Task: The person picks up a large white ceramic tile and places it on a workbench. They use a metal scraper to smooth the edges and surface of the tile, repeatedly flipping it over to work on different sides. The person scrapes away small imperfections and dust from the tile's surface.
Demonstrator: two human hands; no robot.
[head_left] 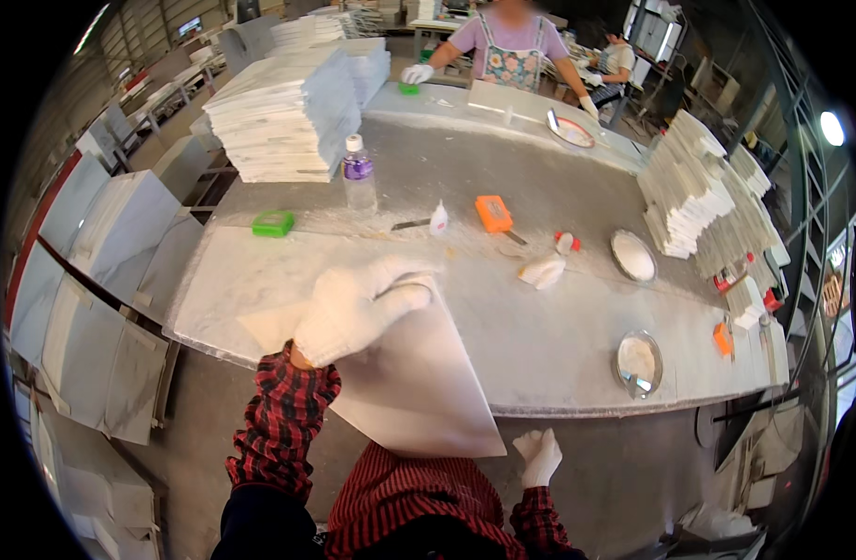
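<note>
While both hands wear white knit gloves, they sit well apart on one thing: the left hand point(358, 313) lies curled over the far end of a pale stone tile point(405, 378), fingers wrapped on its top edge, and the right hand point(540, 455) rests just off the tile's near right corner, fingers loosely together; whether it touches that corner I cannot tell. The tile lies half on the surface point(559, 327) and half hanging over its near edge toward the person, tilted, its long axis running from the left hand at the far left down to the near right corner by the right hand. The left hand is the one plainly gripping it. It is a flat, thin slab, off-white and smooth, with straight edges and sharp corners.

Beyond the hands, toward the middle of the surface, lie a crumpled white glove point(542, 271), an orange block tool point(493, 214), a small white squeeze bottle point(438, 219) and a clear water bottle point(358, 174). A green sponge point(273, 223) sits near the left edge, a tall stack of tiles point(283, 117) at the far left corner. Across the far edge another person's gloved hand point(416, 73) works.
</note>
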